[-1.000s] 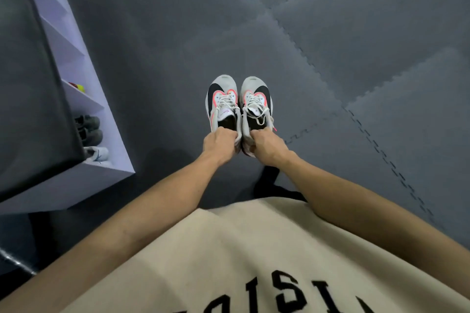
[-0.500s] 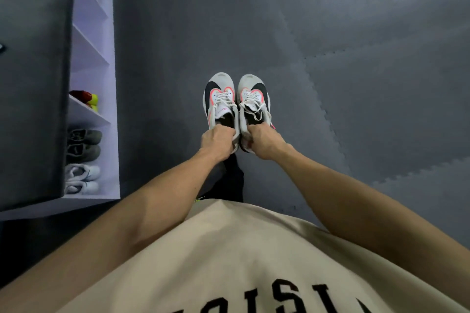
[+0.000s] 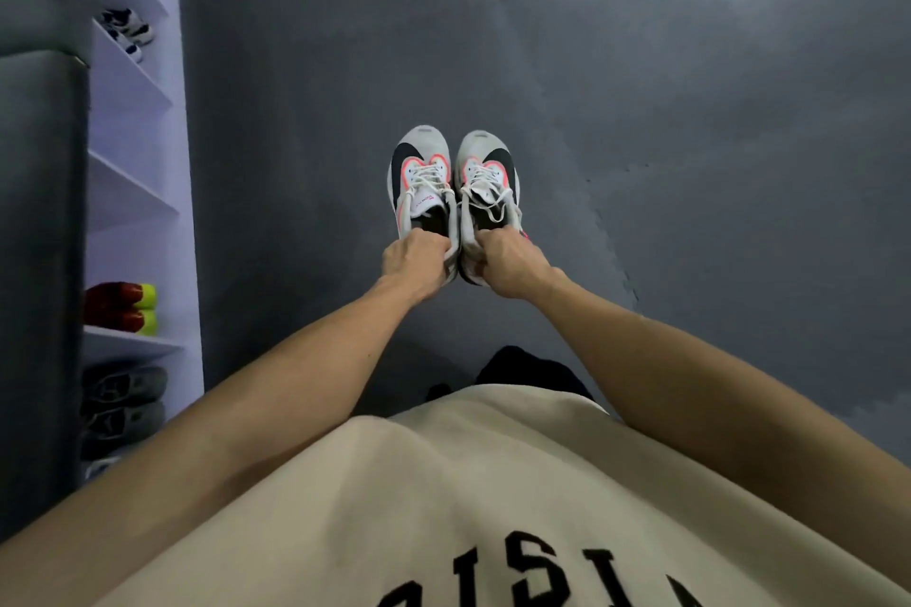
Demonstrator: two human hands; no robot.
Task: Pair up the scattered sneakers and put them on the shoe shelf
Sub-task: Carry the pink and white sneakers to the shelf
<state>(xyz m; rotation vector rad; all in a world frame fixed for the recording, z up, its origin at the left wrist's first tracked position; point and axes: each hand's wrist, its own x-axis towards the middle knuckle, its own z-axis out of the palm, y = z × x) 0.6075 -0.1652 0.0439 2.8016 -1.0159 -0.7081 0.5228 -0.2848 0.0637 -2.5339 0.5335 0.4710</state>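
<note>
both sneakers (image 3: 456,182) lie lengthwise, toes pointing away, heels held.

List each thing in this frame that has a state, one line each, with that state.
left hand: grips the heel of the left sneaker
right hand: grips the heel of the right sneaker
left sneaker: held up, toe pointing away
right sneaker: held beside its mate, laces loose
shoe shelf: several tiers filled, one tier between bare
red and yellow pair: shelved
grey pair: shelved below
</note>
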